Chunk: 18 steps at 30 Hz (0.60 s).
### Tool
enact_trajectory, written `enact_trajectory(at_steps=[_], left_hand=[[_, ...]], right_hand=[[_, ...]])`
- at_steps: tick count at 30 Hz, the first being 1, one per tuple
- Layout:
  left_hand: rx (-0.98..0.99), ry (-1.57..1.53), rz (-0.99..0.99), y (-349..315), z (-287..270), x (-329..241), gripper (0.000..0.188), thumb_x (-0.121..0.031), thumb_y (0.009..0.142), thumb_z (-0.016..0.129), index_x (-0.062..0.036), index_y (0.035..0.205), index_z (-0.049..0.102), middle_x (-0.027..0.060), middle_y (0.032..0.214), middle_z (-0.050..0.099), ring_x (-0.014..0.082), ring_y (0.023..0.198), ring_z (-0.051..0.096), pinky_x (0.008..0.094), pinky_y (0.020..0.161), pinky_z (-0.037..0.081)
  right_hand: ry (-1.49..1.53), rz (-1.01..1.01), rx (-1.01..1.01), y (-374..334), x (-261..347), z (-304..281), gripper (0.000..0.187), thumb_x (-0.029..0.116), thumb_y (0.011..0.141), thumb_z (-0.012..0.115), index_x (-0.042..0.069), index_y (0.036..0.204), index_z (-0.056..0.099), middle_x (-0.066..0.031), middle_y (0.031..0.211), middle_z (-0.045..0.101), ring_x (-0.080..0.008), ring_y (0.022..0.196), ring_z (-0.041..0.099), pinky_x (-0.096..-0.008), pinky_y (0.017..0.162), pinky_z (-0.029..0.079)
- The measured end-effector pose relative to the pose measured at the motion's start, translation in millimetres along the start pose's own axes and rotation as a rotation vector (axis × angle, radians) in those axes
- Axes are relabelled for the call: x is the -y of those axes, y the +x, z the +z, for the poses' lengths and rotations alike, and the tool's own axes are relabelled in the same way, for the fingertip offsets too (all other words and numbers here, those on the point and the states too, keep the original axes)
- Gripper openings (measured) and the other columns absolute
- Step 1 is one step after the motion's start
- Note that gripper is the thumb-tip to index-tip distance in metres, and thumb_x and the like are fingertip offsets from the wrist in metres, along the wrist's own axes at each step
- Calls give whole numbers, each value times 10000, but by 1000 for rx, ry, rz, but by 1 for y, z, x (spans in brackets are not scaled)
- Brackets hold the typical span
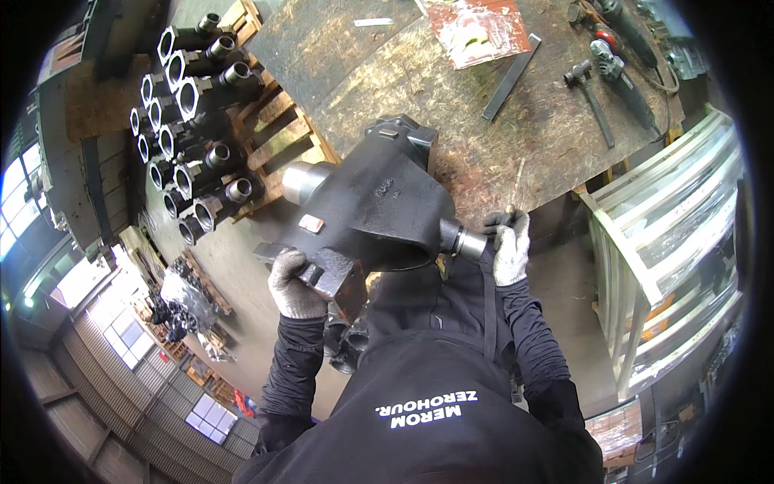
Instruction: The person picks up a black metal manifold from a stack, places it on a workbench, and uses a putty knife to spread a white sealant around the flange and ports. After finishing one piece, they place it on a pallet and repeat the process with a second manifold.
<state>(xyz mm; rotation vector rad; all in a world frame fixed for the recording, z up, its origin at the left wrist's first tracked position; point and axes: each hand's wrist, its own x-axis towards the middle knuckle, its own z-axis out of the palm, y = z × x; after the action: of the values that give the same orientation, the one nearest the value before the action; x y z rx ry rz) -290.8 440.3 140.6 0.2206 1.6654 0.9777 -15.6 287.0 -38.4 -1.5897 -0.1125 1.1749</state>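
A large black metal casting (363, 189) lies tilted across the near left edge of the worktable and overhangs it toward me. Bare silver stubs stick out on both its sides, and a small pale block (311, 223) sits on its upper face. My gloved left hand (294, 284) is closed around the casting's near left end, by a squared flange. Beside the right-hand silver stub, my gloved right hand (510, 246) has its fingers closed on a thin, light-coloured stick (519, 181) pointing away from me. The stick's lower end is hidden in the fingers.
On the stained worktable (379, 73) lie a flat metal bar (512, 78), a smeared red-and-white sheet (476, 31), a hammer (591, 101) and an angle grinder (621, 77). Similar black castings (193, 121) crowd a wooden pallet at left. A plastic-wrapped white frame (657, 250) stands at right.
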Motion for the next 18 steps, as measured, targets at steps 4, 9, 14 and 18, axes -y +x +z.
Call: enact_trajectory(at_steps=[4, 9, 14, 18], left_hand=[[-18, -116, -8, 1, -13, 1, 65, -96, 810, 589, -104, 872, 569, 17, 812, 582, 207, 773, 647, 387, 779, 581], [-19, -214, 9, -4, -29, 12, 97, -90, 793, 570, -106, 889, 559, 27, 815, 594, 243, 771, 673, 430, 807, 600], [173, -307, -81, -7, -51, 20, 251, -104, 774, 549, -55, 1018, 585, 103, 930, 676, 327, 915, 732, 477, 839, 638], [94, -232, -61, -12, -72, 35, 335, -101, 774, 530, -17, 1094, 590, 149, 1010, 694, 351, 955, 728, 503, 893, 620]], right_hand=[[-224, -3, 75, 2, -5, 11, 339, 84, 961, 494, -8, 1287, 493, -95, 971, 602, -169, 806, 582, -316, 767, 512], [-418, -96, 61, -7, -6, 27, 393, 244, 1038, 620, -22, 1305, 506, -199, 1027, 669, -278, 878, 680, -385, 803, 545], [-558, -130, 55, -15, -3, 29, 372, 241, 1034, 633, -13, 1297, 560, -212, 1025, 693, -314, 889, 701, -399, 814, 557], [-646, -259, 144, -20, -5, 21, 315, 196, 1014, 651, -9, 1248, 608, -206, 1023, 700, -347, 893, 700, -411, 822, 560]])
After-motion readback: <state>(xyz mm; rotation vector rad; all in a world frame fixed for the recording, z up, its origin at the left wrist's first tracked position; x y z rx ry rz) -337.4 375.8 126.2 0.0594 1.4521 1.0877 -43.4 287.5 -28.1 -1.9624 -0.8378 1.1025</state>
